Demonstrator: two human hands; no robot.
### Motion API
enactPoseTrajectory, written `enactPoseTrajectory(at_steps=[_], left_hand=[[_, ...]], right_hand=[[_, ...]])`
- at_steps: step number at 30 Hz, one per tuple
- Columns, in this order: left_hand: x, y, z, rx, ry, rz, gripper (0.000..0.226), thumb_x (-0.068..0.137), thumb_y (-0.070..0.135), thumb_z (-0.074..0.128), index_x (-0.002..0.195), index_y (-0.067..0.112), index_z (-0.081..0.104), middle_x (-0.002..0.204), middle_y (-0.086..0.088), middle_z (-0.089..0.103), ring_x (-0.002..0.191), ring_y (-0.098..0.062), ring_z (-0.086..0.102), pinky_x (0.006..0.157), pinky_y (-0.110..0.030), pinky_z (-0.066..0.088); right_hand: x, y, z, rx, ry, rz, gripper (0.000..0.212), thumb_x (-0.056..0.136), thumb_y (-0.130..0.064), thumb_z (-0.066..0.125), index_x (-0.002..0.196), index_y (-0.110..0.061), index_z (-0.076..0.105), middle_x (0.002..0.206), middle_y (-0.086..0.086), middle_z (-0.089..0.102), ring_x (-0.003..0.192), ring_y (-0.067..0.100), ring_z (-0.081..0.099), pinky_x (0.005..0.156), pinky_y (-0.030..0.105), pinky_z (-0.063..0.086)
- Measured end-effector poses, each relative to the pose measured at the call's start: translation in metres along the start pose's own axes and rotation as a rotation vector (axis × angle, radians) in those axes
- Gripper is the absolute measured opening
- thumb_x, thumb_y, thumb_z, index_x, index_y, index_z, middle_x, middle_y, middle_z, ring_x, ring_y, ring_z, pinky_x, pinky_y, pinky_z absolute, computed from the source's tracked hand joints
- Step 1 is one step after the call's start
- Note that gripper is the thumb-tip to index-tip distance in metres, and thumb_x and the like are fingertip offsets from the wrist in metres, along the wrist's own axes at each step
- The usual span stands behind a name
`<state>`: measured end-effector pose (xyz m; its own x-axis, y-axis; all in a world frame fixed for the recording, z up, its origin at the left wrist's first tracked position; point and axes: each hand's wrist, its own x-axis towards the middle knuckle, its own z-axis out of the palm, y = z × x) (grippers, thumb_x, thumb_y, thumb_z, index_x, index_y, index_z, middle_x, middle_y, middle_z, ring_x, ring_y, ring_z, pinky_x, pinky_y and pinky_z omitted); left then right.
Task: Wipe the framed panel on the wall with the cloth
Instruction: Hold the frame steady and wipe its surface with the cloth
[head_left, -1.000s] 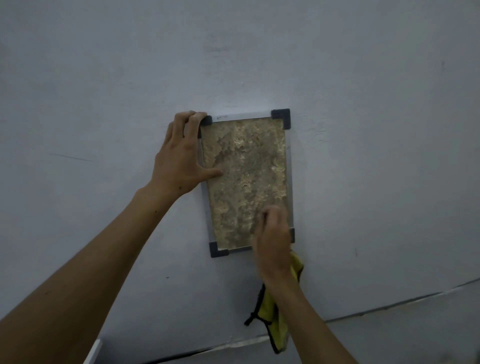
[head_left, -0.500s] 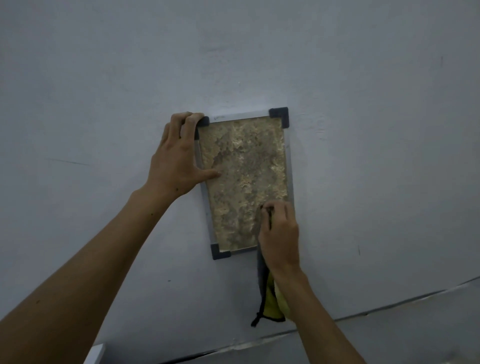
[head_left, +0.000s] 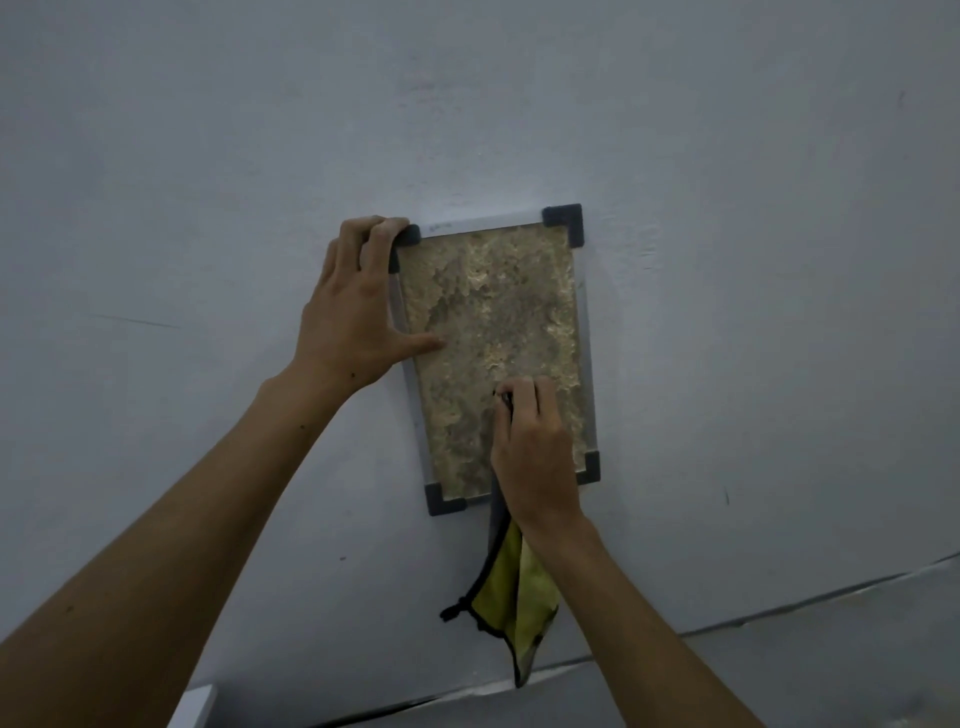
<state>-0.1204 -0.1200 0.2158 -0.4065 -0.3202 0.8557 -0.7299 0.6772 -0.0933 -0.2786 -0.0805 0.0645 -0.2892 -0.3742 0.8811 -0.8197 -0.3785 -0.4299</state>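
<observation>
A framed panel (head_left: 493, 312) with a mottled brown face, pale rails and dark corner caps hangs on the grey wall. My left hand (head_left: 353, 306) lies on its upper left edge, fingers curled over the top left corner and thumb on the face. My right hand (head_left: 535, 452) grips a yellow cloth (head_left: 511, 597) with black trim and presses it against the lower right part of the panel. The cloth's loose end hangs down below the frame beside my wrist.
The grey wall (head_left: 753, 260) fills most of the view. A seam or ledge (head_left: 779, 608) runs across below the panel. A white corner of something (head_left: 195, 706) shows at the bottom left.
My right hand has slid the cloth up the panel from its bottom edge toward the lower middle. The hanging end swung from my wrist's right side to its left. My left hand stayed put.
</observation>
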Motion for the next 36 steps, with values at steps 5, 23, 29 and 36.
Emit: enactPoseTrajectory(at_steps=[5, 23, 29, 36], left_hand=[[-0.002, 0.001, -0.001, -0.012, -0.001, -0.014, 0.111, 0.057, 0.046, 0.095, 0.147, 0.014, 0.037, 0.144, -0.009, 0.036, 0.130, -0.028, 0.041, 0.095, -0.044, 0.053], [-0.126, 0.099, 0.026, -0.587, -0.145, -0.531, 0.026, 0.100, 0.020, 0.058, 0.124, 0.025, 0.066, 0.111, 0.010, 0.070, 0.097, 0.004, 0.064, 0.083, -0.008, 0.052], [-0.137, 0.094, 0.019, -1.002, -0.183, -0.831, 0.025, 0.103, 0.028, 0.052, 0.112, 0.033, 0.074, 0.106, 0.002, 0.076, 0.102, -0.018, 0.071, 0.095, -0.047, 0.058], [-0.133, 0.070, 0.022, -0.529, -0.020, -0.756, 0.014, 0.089, 0.035, 0.074, 0.101, 0.032, 0.080, 0.089, 0.012, 0.078, 0.078, 0.001, 0.072, 0.075, -0.028, 0.062]], right_hand=[[-0.030, 0.010, -0.001, -0.019, -0.113, -0.002, 0.012, 0.101, -0.013, 0.055, 0.103, -0.005, 0.064, 0.101, 0.008, 0.060, 0.082, 0.016, 0.060, 0.074, 0.019, 0.054], [0.006, -0.023, -0.054, 0.710, -0.339, 0.556, 0.008, 0.090, -0.030, 0.071, 0.085, -0.023, 0.074, 0.084, -0.004, 0.075, 0.087, 0.014, 0.071, 0.081, 0.042, 0.061], [0.001, -0.034, -0.058, 0.834, -0.595, 0.639, 0.030, 0.101, -0.037, 0.054, 0.097, -0.022, 0.080, 0.097, -0.002, 0.078, 0.093, 0.010, 0.073, 0.087, 0.031, 0.059], [0.023, -0.022, -0.072, 0.674, -0.885, 0.451, 0.026, 0.102, -0.040, 0.051, 0.101, -0.033, 0.076, 0.098, -0.014, 0.076, 0.095, 0.001, 0.070, 0.081, 0.028, 0.057]])
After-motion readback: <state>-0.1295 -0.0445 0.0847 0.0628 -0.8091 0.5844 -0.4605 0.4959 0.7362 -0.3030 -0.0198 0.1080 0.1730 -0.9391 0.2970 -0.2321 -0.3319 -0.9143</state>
